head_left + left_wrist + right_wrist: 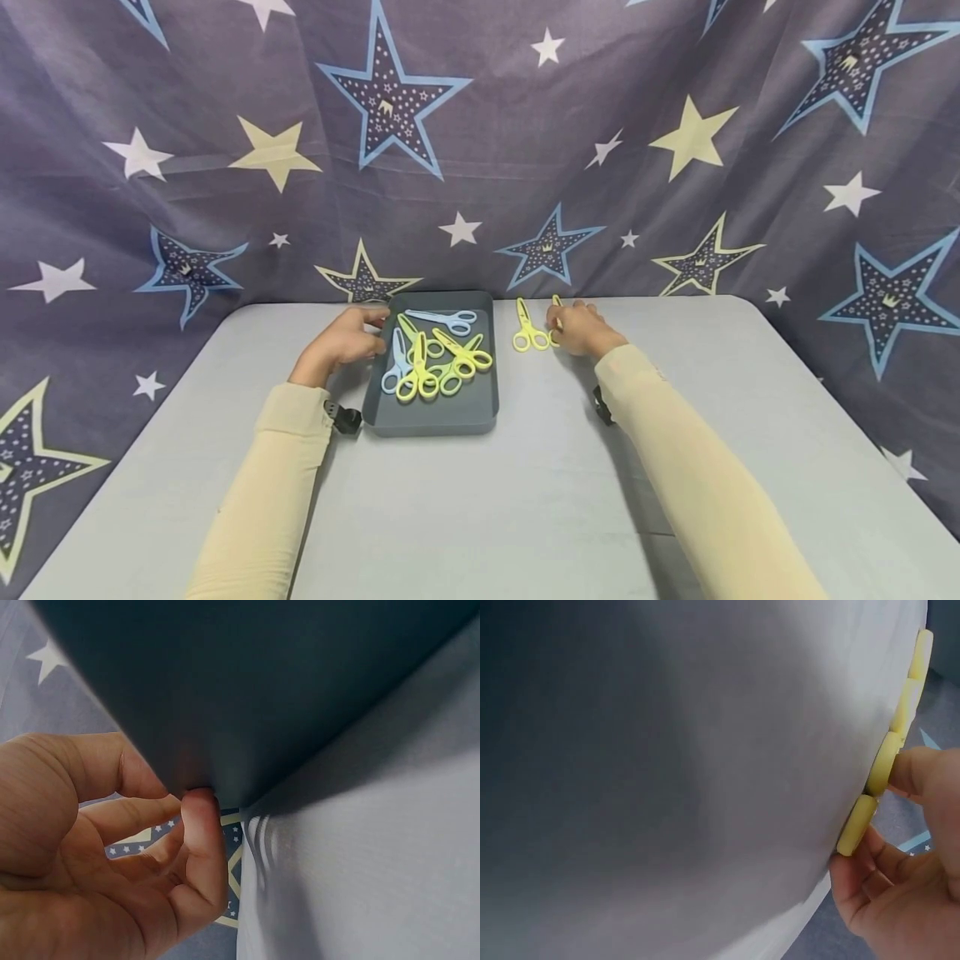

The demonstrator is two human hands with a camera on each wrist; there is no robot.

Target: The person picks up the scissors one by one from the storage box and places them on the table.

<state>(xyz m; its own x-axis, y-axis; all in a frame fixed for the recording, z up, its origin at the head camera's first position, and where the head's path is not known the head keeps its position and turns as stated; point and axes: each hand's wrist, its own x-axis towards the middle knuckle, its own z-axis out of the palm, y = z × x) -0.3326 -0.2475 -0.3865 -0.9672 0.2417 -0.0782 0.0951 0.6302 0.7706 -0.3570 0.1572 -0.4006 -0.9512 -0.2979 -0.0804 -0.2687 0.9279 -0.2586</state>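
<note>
A grey tray (431, 417) holds several scissors: blue scissors (457, 323), yellow scissors (405, 390) and yellow-green scissors (451, 385), lying across one another. My left hand (352, 337) pinches the tray's left wall near the far corner; the left wrist view shows the fingers (201, 840) at its edge. Right of the tray, yellow scissors (531, 338) lie flat, blades away from me. Beside them, my right hand (581, 327) grips a second pair of yellow scissors (883, 765) at the handle loops, which rest on the table. The hand covers most of this pair in the head view.
The light grey table (480, 517) ends close behind the tray and scissors. Against that far edge hangs a dark curtain (480, 183) with a star pattern. A small black wrist camera (345, 418) sits under the left cuff, near the tray's side.
</note>
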